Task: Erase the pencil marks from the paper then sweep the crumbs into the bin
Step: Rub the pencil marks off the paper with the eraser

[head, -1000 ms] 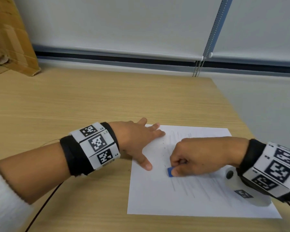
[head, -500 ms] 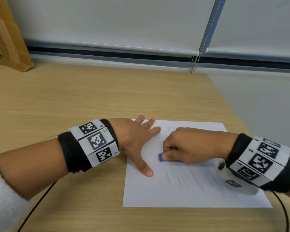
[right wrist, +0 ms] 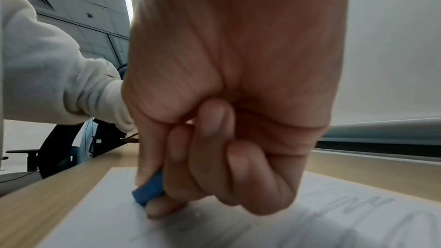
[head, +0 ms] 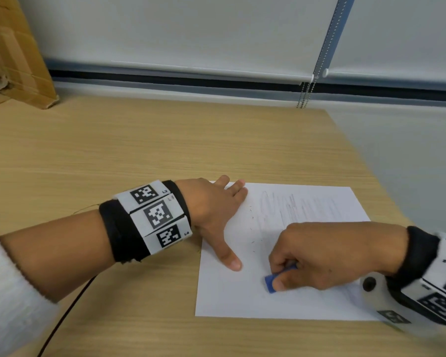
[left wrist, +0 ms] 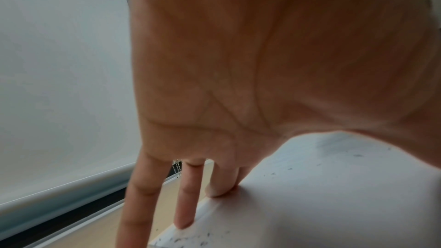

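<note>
A white sheet of paper (head: 242, 302) lies on the wooden desk (head: 139, 150), with faint pencil marks (head: 291, 204) across its upper half. My left hand (head: 216, 215) lies flat on the sheet's left edge, fingers straight and thumb spread. My right hand (head: 319, 256) pinches a small blue eraser (head: 269, 283) and presses it onto the paper near the lower middle. In the right wrist view the eraser (right wrist: 148, 188) sticks out below the curled fingers. Dark eraser crumbs (head: 252, 228) dot the paper between the hands, and crumbs (left wrist: 190, 237) also show in the left wrist view.
A cardboard box (head: 13, 55) leans at the back left of the desk. A roller blind with a bead chain (head: 304, 96) hangs behind. The desk's right edge (head: 371, 161) runs close to the paper. A black cable (head: 62, 318) trails from my left wrist.
My right hand has moved the eraser down the sheet toward me, from the upper marks to the lower middle. My left hand stays on the paper's left edge.
</note>
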Tool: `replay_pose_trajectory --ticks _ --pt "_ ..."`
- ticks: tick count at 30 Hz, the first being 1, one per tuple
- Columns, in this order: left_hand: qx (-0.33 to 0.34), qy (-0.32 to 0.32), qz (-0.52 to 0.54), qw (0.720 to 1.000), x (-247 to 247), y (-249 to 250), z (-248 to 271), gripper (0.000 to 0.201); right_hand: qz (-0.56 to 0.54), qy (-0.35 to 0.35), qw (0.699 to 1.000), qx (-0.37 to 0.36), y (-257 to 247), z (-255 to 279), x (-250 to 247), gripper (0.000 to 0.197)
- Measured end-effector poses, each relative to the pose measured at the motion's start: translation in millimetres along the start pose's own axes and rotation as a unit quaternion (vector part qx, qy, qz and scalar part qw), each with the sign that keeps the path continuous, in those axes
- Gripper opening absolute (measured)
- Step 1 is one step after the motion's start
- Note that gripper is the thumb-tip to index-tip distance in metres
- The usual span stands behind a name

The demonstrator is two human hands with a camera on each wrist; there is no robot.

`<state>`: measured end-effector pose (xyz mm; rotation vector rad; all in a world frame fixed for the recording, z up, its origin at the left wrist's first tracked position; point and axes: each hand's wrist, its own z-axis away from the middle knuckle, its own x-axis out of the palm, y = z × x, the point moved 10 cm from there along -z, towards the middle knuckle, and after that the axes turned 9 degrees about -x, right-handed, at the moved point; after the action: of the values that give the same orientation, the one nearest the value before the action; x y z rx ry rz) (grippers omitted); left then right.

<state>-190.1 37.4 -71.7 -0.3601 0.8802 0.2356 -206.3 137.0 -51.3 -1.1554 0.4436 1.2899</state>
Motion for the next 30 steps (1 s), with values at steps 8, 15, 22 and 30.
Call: replay_pose_trajectory --ticks 8,15,22,30 --pt "0.004 0.006 -0.001 1.0 2 -1 -4 0.147 0.047 0.04 0.998 -0.012 -8 0 -1 0.041" --pt "0.0 -0.002 -0.005 1.0 1 -1 -4 0.147 0.049 0.052 0.997 -0.018 -8 -1 -5 0.039" --pt "-0.002 0.002 -0.011 1.0 0 0 -2 0.146 0.049 0.069 0.996 -0.018 -4 -2 -8 0.037" --pt "0.007 0.011 -0.006 1.0 -1 0 0 0.145 0.039 0.065 0.997 -0.011 11 -22 -28 0.042"
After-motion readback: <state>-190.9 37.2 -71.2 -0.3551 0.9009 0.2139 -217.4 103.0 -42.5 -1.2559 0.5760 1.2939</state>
